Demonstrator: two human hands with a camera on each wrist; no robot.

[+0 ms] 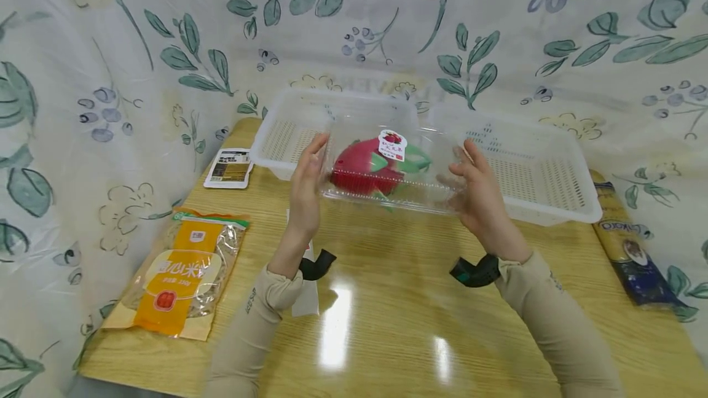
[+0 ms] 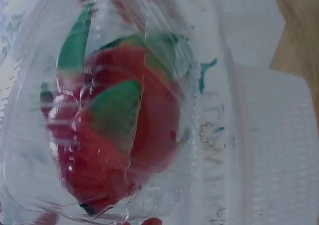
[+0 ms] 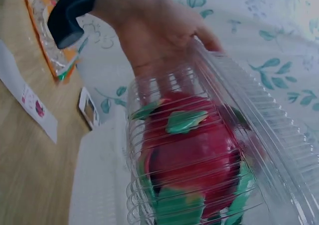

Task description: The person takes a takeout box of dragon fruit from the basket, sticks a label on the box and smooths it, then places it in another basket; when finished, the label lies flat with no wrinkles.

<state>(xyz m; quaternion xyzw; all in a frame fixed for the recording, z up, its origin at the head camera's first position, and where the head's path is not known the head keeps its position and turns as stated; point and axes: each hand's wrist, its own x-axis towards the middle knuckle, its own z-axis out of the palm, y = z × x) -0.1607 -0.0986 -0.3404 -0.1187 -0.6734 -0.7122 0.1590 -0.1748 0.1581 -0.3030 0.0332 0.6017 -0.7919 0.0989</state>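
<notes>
A clear plastic clamshell box [image 1: 423, 196] is held up between both hands over the wooden table. Inside it lies a red dragon fruit [image 1: 362, 167] with green scales, close to the left end. On its lid sits a white label [image 1: 393, 144] printed with red fruit. My left hand [image 1: 305, 192] grips the box's left end, and in the right wrist view this hand [image 3: 157, 46] shows its fingers behind the clear wall. At the opposite end, my right hand [image 1: 480, 192] holds the box, partly seen through the plastic. The fruit [image 2: 114, 130] fills the left wrist view.
Two white perforated baskets, one left [image 1: 276, 140] and one right [image 1: 544, 180], stand behind the box. An orange food bag [image 1: 177, 272] and a small packet [image 1: 228, 168] lie left. A white paper strip [image 1: 306, 300] is below the left wrist. A blue-and-yellow package [image 1: 630, 244] lies right.
</notes>
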